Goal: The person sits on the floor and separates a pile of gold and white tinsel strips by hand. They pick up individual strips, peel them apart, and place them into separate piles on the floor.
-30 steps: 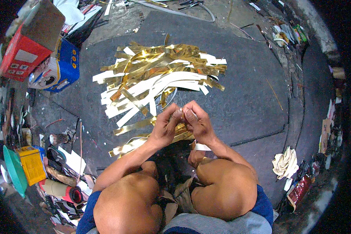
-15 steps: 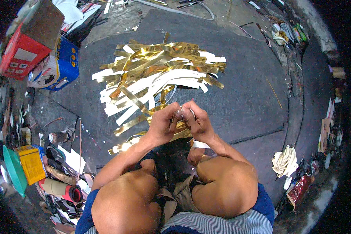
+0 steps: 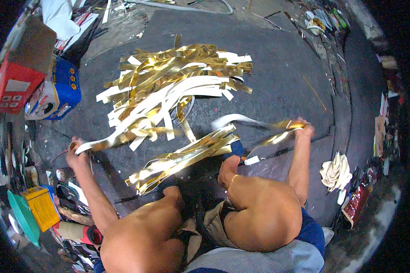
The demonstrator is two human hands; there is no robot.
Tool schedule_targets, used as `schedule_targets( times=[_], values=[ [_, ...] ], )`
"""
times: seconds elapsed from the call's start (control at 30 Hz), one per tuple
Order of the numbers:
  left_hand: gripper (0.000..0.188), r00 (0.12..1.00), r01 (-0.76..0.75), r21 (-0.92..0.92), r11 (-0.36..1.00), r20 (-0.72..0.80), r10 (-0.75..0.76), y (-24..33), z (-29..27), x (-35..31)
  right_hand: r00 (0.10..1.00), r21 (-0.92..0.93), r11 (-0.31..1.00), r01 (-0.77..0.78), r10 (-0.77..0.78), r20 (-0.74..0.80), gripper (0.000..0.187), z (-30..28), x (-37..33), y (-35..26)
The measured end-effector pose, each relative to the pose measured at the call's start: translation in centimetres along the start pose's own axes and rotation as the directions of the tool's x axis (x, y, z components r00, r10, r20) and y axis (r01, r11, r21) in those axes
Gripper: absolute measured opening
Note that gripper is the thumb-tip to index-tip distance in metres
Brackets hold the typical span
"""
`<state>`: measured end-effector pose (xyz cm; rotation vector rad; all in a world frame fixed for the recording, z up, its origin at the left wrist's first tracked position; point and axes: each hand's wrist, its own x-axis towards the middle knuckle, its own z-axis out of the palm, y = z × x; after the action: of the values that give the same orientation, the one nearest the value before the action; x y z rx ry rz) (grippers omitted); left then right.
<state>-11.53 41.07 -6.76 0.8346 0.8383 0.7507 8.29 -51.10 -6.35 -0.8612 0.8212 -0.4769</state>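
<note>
My arms are spread wide. At the left, my left hand (image 3: 78,154) is closed on the end of a blurred white-and-gold strip (image 3: 107,142) that trails toward the pile. Out to the right, my right hand (image 3: 305,129) grips another gold strip (image 3: 280,135), whose white side curves back toward the middle. Between my hands, in front of my feet, lies a slanting bundle of gold strips (image 3: 187,154). Beyond it spreads a loose pile of shiny gold and white strips (image 3: 168,82). A thin pale loop (image 3: 191,109) shows at the pile's near edge.
Red (image 3: 16,86) and blue (image 3: 66,86) boxes stand at the far left. Nearer are a yellow box (image 3: 41,207), a green disc-like piece (image 3: 23,218) and a red-and-beige cylinder (image 3: 77,233). A crumpled cream cloth (image 3: 336,172) lies at the right. Dark sheeting (image 3: 278,82) covers the floor.
My hands were together at the middle and have swung far apart, each drawing a strip outward. The bundle near my feet, partly hidden before, now shows. The view has shifted slightly.
</note>
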Motion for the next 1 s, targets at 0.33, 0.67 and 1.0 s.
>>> schedule_targets(
  times=[0.33, 0.67, 1.0],
  values=[
    [0.014, 0.671, -0.740, 0.525, 0.420, 0.611, 0.419, -5.9, 18.2, -17.8, 0.247, -0.233, -0.087, 0.969, 0.422, 0.872, 0.022, 6.8, -18.6, 11.6],
    [0.019, 0.478, -0.570, 0.621, 0.538, 0.783, -0.398, -13.0, 20.3, -31.6, 0.090, -0.143, 0.035, 0.989, 0.627, 0.774, 0.031, 7.6, -16.1, 11.8],
    [0.019, 0.462, -0.597, 0.633, 0.494, 0.774, -0.434, -12.4, 21.0, -31.8, -0.030, 0.053, -0.009, 0.999, 0.723, 0.690, 0.033, 9.3, -15.9, 10.4]
  ],
)
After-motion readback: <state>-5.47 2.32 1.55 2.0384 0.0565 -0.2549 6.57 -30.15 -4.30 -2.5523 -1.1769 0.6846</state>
